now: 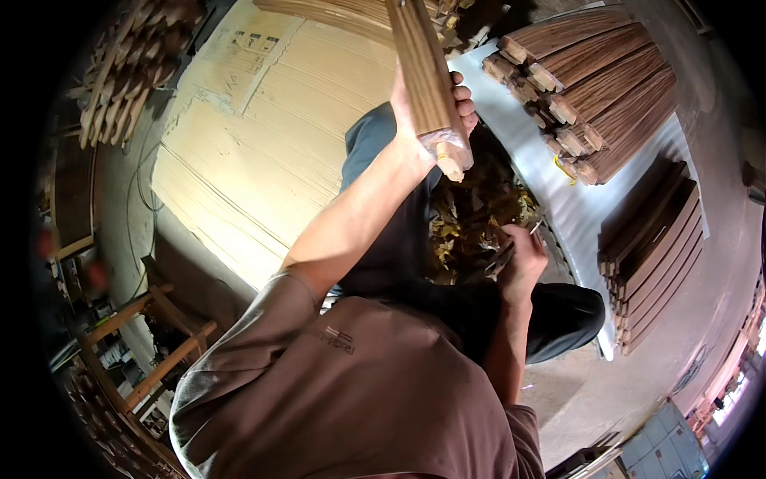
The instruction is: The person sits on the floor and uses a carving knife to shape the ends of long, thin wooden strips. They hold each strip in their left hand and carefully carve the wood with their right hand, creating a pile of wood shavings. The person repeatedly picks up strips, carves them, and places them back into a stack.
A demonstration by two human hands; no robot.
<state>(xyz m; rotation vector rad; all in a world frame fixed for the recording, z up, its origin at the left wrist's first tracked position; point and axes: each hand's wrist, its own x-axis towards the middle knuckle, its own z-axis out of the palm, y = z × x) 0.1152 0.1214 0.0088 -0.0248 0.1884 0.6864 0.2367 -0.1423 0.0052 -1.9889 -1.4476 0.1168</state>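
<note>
My left hand (405, 112) is wrapped round a long brown wooden bar (423, 76), with its fingertips curled over the right side. The bar slants up and away from me. Its near end narrows to a pale tenon (449, 162), with something whitish and shiny around its base. Lower right, my right hand (523, 259) is closed on a small dark tool (499, 259) that I cannot make out exactly; a thin pale tip shows above the fingers. Between my legs lies a heap of crumpled yellow-brown scraps (471, 211), just left of my right hand.
A large cardboard sheet (239, 152) spreads out on the left. On a white sheet (550, 184) at the right stand a stack of wooden bars (606, 80) with tenon ends and a stack of darker curved slats (658, 263). A wooden frame (152, 343) stands lower left.
</note>
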